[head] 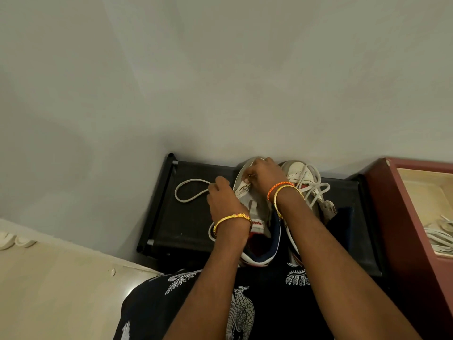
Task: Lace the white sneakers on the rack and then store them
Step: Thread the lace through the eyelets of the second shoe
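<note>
On the black mesh rack (186,217), a flat white cotton lace (188,191) is pinched by both hands' fingers (left hand (224,200), right hand (263,176)) over the white leather sneaker (255,217).

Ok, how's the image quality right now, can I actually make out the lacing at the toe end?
Head view: dim, flat indoor light, no glare; wide-angle bending curves the rack edges. The right hand covers the eyelets of the near sneaker, so the threading is hidden; the loose lace loop by the left hand reads clearly.
</note>
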Motion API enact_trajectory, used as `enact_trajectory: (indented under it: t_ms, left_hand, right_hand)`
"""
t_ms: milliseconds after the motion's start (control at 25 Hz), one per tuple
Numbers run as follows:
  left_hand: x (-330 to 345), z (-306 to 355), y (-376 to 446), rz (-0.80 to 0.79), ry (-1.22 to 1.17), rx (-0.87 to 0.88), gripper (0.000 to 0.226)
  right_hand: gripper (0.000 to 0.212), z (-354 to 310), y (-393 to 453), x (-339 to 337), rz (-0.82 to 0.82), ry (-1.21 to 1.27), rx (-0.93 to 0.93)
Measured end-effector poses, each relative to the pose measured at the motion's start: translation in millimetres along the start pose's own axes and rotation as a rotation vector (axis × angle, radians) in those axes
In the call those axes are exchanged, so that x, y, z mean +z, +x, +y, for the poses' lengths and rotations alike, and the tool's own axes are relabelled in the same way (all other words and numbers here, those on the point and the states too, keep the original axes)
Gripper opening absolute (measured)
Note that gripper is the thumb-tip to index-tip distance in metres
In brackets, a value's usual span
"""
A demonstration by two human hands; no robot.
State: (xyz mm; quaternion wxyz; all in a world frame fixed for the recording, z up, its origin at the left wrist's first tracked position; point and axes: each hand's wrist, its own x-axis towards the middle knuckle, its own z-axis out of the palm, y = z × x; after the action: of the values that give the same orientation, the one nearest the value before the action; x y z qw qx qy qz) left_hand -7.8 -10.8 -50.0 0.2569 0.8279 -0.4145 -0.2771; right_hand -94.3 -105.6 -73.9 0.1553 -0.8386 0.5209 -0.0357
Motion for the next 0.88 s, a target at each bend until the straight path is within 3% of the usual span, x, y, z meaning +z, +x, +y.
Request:
enact_trajectory:
  t_ms: [120, 240, 440, 560, 640, 720, 800, 880]
  left_hand:
    - [5, 1, 0, 0.015, -0.038, 0.019, 0.076]
    - [9, -1, 0, 0.015, -0.049, 0.025, 0.075]
    - [8, 3, -6, -0.012, -0.013, 0.026, 0.073]
    - [4, 5, -11, -0.012, -0.069, 0.002, 0.066]
    - [-1, 3, -13, 0.007, -0.105, -0.068, 0.063]
    - [-7, -1, -12, 0.029, -0.072, -0.151, 0.065]
    - [-12, -6, -11, 0.0, 0.129, -0.223, 0.069]
    - [-16, -8, -13, -0.116, 0.236, -0.27, 0.06]
  right_hand:
    - [0.017, 2, 5, 5, 0.126, 0.066, 0.037]
    - [0.016, 3, 2, 5, 0.345, 0.293, 0.126]
    - [0.019, 18, 1, 3, 0.713, 0.736, 0.458]
    - [0.016, 23, 1, 5, 0.79, 0.848, 0.636]
    - [0.014, 22, -3, 1, 0.776, 0.777, 0.592]
    - [0.013, 20, -7, -5, 0.668, 0.548, 0.357]
    - [0.024, 15, -8, -8, 0.361, 0.291, 0.132]
    - [0.028, 5, -8, -6, 0.053, 0.091, 0.101]
